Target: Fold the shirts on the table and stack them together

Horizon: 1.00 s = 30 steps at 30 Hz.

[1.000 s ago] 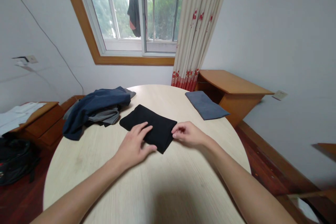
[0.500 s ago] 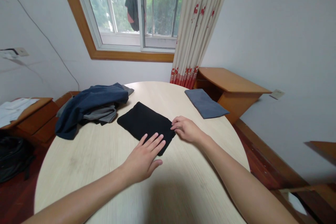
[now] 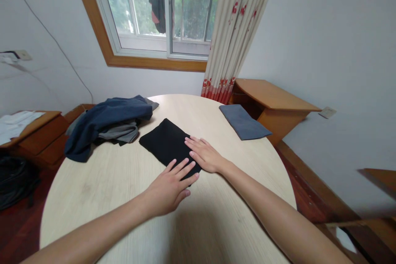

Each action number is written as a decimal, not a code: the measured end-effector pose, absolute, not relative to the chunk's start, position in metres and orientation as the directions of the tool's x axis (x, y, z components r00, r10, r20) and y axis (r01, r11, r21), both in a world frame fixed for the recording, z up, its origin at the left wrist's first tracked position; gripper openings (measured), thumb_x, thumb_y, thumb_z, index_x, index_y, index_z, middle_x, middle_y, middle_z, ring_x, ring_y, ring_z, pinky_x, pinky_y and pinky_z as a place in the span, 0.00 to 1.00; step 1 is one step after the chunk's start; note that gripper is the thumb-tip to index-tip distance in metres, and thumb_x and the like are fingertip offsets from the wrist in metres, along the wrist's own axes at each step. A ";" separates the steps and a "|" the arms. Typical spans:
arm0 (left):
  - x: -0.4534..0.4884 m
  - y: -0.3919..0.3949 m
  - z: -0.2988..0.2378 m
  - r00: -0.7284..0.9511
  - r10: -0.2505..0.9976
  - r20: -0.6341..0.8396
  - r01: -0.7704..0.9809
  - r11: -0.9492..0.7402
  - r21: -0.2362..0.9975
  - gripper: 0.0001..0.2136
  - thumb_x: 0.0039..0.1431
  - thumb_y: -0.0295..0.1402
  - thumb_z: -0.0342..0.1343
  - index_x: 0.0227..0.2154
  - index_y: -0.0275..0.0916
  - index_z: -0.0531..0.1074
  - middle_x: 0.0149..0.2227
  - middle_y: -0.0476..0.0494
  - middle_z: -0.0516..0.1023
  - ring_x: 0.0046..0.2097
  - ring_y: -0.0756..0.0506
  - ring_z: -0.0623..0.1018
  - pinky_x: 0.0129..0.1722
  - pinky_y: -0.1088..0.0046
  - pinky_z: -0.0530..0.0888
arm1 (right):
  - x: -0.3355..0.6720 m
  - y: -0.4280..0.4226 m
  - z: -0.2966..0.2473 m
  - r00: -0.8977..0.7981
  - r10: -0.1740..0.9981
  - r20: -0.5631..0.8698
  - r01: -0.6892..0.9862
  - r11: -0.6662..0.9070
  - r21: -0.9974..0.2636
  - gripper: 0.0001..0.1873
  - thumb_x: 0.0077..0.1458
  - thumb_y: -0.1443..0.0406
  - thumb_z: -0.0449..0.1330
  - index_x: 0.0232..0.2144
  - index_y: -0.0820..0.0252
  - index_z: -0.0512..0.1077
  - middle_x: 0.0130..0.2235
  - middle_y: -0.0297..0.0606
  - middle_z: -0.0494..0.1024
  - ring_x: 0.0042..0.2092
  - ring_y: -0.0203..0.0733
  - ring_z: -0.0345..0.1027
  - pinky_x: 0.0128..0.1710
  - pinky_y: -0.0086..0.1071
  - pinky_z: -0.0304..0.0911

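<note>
A folded black cloth (image 3: 163, 140) lies on the round pale wooden table (image 3: 123, 189). My left hand (image 3: 170, 187) rests flat with fingers stretched out, its fingertips on the cloth's near corner. My right hand (image 3: 204, 154) lies flat and open on the cloth's right edge, fingers pointing left. Neither hand grips anything.
A heap of dark blue and grey clothes (image 3: 108, 123) sits at the table's far left. A folded grey-blue cloth (image 3: 244, 121) lies at the far right edge. Wooden cabinets (image 3: 272, 99) stand right and left; a window and curtain are behind.
My right hand has uncurled from a pinch at the cloth's right corner and slid left onto the cloth, now flat. My left hand stayed at the near corner.
</note>
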State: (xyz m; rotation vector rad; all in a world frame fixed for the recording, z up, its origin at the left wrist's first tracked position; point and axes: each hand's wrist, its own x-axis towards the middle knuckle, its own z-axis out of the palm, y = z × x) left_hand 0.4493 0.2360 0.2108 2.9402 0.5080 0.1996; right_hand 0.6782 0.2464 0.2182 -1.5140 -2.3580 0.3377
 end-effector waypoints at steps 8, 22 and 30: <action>0.433 0.252 0.227 0.967 0.221 0.129 0.148 -0.895 0.420 0.19 0.68 0.36 0.49 0.61 0.46 0.68 0.67 0.40 0.62 0.69 0.38 0.59 0.67 0.48 0.56 | 0.709 0.253 0.199 -0.198 0.969 0.151 0.906 0.239 -0.349 0.30 0.70 0.56 0.39 0.68 0.61 0.55 0.69 0.47 0.58 0.70 0.49 0.48 0.68 0.56 0.44; 0.404 0.332 0.210 0.524 0.832 0.179 0.768 -0.553 0.322 0.26 0.69 0.47 0.42 0.65 0.42 0.63 0.71 0.40 0.52 0.72 0.32 0.48 0.65 0.39 0.51 | 0.656 0.226 0.229 -0.345 0.892 0.292 0.806 0.441 -0.394 0.32 0.62 0.49 0.57 0.64 0.54 0.65 0.67 0.46 0.61 0.69 0.54 0.52 0.67 0.57 0.45; 0.404 0.340 0.207 0.489 0.823 0.290 0.777 -0.562 0.285 0.23 0.69 0.45 0.42 0.60 0.44 0.70 0.67 0.40 0.63 0.63 0.34 0.66 0.61 0.50 0.63 | 0.643 0.210 0.236 -0.538 0.788 0.299 0.696 0.616 -0.370 0.24 0.53 0.54 0.68 0.51 0.54 0.76 0.56 0.45 0.74 0.58 0.52 0.66 0.58 0.48 0.58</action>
